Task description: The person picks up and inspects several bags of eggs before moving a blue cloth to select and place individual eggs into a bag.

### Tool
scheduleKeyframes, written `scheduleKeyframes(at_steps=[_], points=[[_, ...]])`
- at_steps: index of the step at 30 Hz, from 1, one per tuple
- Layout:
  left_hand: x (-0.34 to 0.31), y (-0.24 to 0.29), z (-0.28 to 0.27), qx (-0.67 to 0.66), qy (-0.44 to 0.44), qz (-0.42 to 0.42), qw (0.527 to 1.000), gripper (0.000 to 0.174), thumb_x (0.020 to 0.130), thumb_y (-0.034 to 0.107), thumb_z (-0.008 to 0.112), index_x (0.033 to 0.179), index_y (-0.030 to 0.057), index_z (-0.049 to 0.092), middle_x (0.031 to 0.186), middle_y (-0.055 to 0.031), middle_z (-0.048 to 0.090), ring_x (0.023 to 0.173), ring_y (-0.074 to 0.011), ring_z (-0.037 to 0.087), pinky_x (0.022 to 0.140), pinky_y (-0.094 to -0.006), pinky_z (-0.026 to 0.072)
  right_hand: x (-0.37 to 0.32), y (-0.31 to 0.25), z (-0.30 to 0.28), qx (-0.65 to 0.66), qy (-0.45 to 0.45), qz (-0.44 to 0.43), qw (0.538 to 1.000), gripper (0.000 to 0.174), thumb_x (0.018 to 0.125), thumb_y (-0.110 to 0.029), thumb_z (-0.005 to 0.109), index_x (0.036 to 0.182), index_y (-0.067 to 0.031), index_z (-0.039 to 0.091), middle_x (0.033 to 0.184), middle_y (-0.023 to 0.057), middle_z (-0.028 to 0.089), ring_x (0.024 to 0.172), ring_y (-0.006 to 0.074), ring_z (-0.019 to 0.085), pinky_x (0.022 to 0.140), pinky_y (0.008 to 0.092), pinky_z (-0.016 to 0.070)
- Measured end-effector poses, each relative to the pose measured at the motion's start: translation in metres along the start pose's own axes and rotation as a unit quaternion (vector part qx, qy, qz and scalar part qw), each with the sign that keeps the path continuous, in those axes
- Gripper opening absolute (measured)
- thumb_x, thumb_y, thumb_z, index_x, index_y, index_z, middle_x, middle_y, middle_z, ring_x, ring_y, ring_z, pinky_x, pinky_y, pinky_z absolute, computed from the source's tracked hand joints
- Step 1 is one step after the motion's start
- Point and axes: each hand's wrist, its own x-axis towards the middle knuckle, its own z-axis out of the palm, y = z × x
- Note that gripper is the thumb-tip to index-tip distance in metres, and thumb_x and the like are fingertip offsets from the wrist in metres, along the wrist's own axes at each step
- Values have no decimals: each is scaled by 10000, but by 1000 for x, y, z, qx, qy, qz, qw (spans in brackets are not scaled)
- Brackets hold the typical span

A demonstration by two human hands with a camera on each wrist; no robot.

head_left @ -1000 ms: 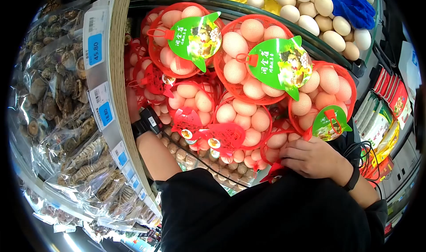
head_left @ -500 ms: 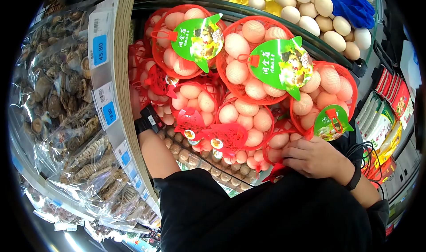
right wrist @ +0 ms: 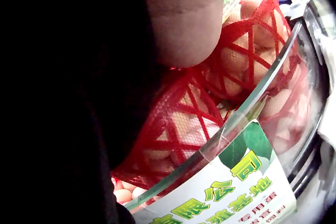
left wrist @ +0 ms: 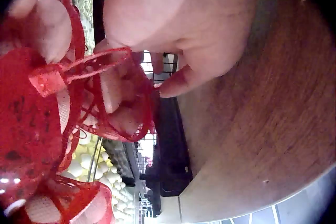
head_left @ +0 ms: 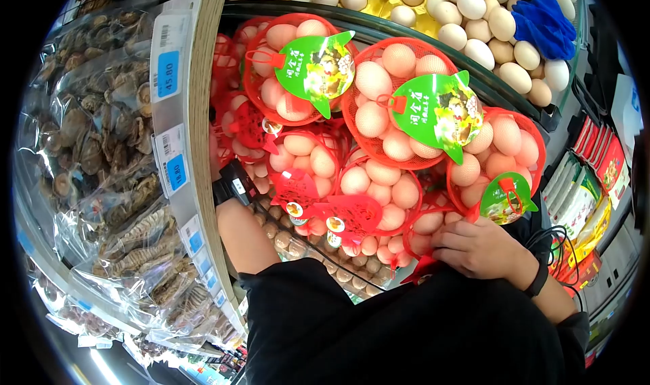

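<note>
Red net bags of eggs [head_left: 384,190] lie heaped in a display, some with green fish-shaped labels and others with red ones. My left hand reaches between the bags and the wooden shelf edge; its fingers are hidden in the head view. In the left wrist view my left hand [left wrist: 181,27] grips a red net bag [left wrist: 139,121], thumb on its edge, fingers partly behind the mesh. With fingers loosely bent, my right hand [head_left: 484,247] rests on the net bags at the near rim. The right wrist view shows part of my right hand [right wrist: 186,24] against a net bag [right wrist: 181,124].
Bagged dried mushrooms [head_left: 88,134] fill the left shelf, beside price tags [head_left: 168,72]. Loose eggs [head_left: 502,25] and a blue cloth [head_left: 544,23] lie behind a curved rail. Black cables [head_left: 560,239] and packaged goods [head_left: 596,199] stand at the right.
The head view has shifted slightly, moving the shelf and bags right and a little down in the frame. My right hand stays on the bags; my left arm remains reaching beside the shelf.
</note>
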Motion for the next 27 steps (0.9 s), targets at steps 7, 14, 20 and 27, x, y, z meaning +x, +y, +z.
scheduleKeyframes(at_steps=[7, 14, 20, 27], points=[[3, 20, -6, -37, -18, -36, 999, 480, 949, 386, 560, 1246, 10, 586, 1109, -188, 665, 972, -356, 644, 850, -425, 516, 2, -1, -4, 0, -3, 3, 1000, 132, 827, -204, 606, 955, -180, 624, 1037, -58, 579, 960, 117, 556, 726, 264, 422], [6, 27, -6, -65, -25, -54, 996, 507, 939, 393, 572, 1267, 6, 569, 1136, -200, 653, 991, -360, 640, 860, -425, 514, 0, -2, 0, -4, -11, 8, 1000, 156, 815, -207, 644, 970, -197, 650, 1037, -86, 593, 934, 126, 546, 733, 280, 413], [9, 32, -4, -89, -29, -67, 993, 532, 930, 398, 582, 1284, 2, 555, 1158, -211, 643, 1007, -364, 637, 869, -425, 512, 0, -1, 0, -2, 1, 7, 1000, 168, 809, -201, 653, 976, -193, 647, 1051, -83, 595, 958, 126, 549, 753, 278, 414], [17, 34, 3, -110, -29, -72, 991, 563, 920, 405, 594, 1304, -2, 538, 1184, -224, 631, 1026, -368, 634, 880, -424, 509, 1, -2, 0, 11, -1, 12, 1000, 157, 802, -189, 655, 959, -190, 656, 1051, -79, 600, 945, 130, 553, 766, 280, 418]])
